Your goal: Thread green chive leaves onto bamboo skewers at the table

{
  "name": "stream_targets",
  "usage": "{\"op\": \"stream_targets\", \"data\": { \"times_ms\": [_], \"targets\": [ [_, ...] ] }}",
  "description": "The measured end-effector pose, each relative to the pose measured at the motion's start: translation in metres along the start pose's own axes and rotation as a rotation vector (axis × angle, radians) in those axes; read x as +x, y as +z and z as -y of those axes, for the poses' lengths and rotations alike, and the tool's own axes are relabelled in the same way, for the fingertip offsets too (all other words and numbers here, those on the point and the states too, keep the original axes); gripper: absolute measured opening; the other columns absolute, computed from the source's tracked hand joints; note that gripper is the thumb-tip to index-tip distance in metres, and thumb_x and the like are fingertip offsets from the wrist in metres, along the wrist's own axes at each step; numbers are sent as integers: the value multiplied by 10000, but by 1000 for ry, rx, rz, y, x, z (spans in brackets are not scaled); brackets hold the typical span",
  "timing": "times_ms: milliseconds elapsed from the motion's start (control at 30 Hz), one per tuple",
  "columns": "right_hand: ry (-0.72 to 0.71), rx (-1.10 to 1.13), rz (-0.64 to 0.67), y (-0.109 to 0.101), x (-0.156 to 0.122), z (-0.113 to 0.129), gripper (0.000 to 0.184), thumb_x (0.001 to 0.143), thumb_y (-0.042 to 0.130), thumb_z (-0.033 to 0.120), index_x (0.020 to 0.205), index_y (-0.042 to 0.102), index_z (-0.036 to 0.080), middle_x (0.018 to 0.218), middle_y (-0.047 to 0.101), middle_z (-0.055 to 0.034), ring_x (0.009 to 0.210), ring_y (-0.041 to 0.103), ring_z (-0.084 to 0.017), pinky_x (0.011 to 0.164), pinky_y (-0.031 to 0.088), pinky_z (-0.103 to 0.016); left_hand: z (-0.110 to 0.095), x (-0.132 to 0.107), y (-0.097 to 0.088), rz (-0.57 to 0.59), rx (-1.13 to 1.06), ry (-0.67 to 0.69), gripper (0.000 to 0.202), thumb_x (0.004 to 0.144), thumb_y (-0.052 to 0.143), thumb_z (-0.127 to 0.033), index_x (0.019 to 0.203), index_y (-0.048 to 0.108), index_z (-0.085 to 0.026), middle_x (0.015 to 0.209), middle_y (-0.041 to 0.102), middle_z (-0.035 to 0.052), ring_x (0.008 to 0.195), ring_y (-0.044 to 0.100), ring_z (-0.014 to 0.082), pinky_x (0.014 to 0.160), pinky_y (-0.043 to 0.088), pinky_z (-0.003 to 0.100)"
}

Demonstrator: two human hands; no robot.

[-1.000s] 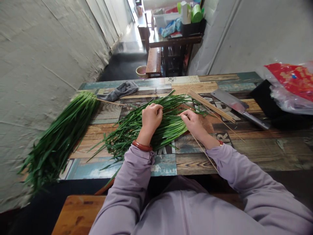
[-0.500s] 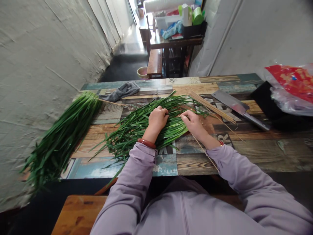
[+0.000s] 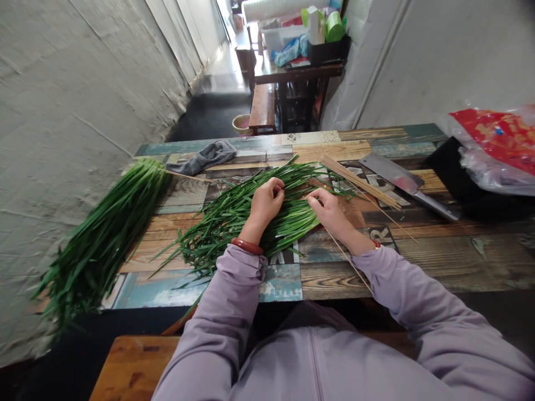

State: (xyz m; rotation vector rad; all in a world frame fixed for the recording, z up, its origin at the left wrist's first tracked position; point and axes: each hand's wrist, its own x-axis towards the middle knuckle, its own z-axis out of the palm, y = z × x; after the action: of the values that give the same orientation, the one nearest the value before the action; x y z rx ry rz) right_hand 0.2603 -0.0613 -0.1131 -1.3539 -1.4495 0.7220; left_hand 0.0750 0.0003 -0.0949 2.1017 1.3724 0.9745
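Observation:
A loose heap of garlic chives (image 3: 221, 223) is spread across the table in front of me, pale stem ends toward the right. My left hand (image 3: 266, 201) is over the middle of the heap with thumb and fingertips pinched together; whatever they hold is too small to make out. At the stem ends, my right hand (image 3: 331, 213) is closed on a thin bamboo skewer (image 3: 350, 260), whose long end slants down toward my right sleeve. Just beyond that hand lies a bunch of bamboo skewers (image 3: 363, 182), with a single one apart from it.
A larger pile of chives (image 3: 104, 239) hangs over the table's left end, by the wall. A grey cloth (image 3: 204, 159) lies at the far edge. To the right are a cleaver (image 3: 390, 170) and a red-and-clear plastic bag (image 3: 497, 145). Behind stands another table (image 3: 271, 72).
My left hand has lifted slightly and shifted a little left, its fingers now pinched above the leaves. The right hand keeps its grip on the skewer, nearly still.

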Motion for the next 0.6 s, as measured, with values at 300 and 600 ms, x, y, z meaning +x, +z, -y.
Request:
{"op": "stream_targets", "data": {
  "times_ms": [300, 600],
  "targets": [
    [10, -13, 14, -1, 0, 2, 219, 860, 506, 397, 802, 610, 212, 814, 661, -29, 797, 608, -186, 778, 467, -326, -1, -1, -1, -17, -61, 64, 100, 769, 595, -114, 770, 684, -159, 744, 617, 11, 719, 563, 139, 693, 425, 261],
    [10, -28, 11, -2, 0, 2, 239, 851, 497, 412, 813, 612, 205, 822, 658, -43, 800, 606, -200, 774, 448, -340, -6, 0, -3, -33, -207, -33, 112, 781, 556, -144, 726, 654, -149, 673, 609, -8, 642, 520, 114, 637, 403, 238]
  ]
}}
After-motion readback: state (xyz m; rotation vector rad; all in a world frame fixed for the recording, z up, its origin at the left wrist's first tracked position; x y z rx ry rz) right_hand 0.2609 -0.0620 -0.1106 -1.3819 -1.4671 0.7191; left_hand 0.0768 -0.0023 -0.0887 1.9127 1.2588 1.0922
